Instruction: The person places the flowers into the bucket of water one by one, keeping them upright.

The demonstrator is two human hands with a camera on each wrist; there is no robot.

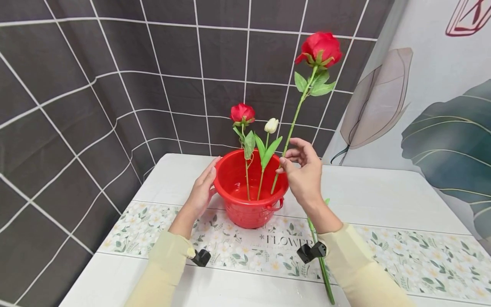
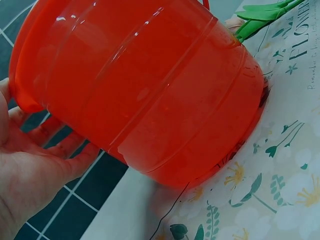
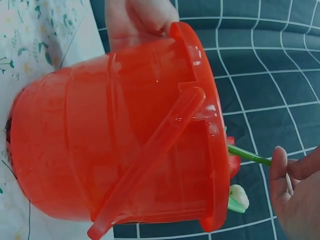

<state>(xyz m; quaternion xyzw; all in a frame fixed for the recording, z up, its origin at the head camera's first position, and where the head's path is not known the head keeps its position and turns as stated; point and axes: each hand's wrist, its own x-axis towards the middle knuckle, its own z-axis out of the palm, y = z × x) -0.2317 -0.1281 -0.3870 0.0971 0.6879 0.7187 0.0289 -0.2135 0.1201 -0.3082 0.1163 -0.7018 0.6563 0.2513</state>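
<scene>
A red plastic bucket (image 1: 253, 215) stands upright on the table. Inside it lean a shorter red rose (image 1: 242, 113) and a white tulip (image 1: 271, 125) with green leaves. My right hand (image 1: 304, 172) pinches the green stem of a taller red rose (image 1: 320, 49) between thumb and fingers; the lower end of that stem reaches inside the bucket's rim. Against the bucket's left side, near the rim, rests my left hand (image 1: 201, 187), its fingers fairly straight. The left wrist view shows these fingers (image 2: 72, 145) along the bucket's outer wall.
Another green stem (image 1: 324, 273) lies on the table, partly under the right forearm. Flower-print cloth (image 1: 161, 230) with lettering covers the table (image 1: 215, 290). A dark grid curtain (image 1: 168, 55) hangs behind and at left, a leaf-print curtain (image 1: 383, 115) at right.
</scene>
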